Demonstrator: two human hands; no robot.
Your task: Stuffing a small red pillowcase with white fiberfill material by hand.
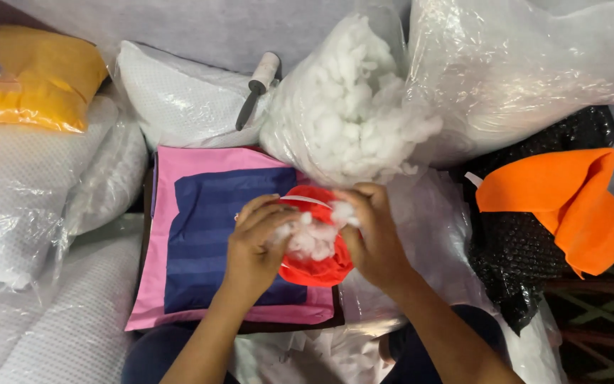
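both your hands meet on the red fabric cover [318,267]: left hand [254,249] fingers closed on its edge, right hand [374,238] pinching white stuffing [312,238] into its opening. it sits over a pink-and-blue cushion [207,235]. just beyond, a clear bag of stuffing [342,107]; orange felt [570,199] lies right.

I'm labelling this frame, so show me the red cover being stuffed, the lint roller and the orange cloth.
red cover [319,271]: head view, lower fabric edge below the stuffing.
lint roller [264,71]: head view, its white roll.
orange cloth [570,195]: head view, middle of the fold.
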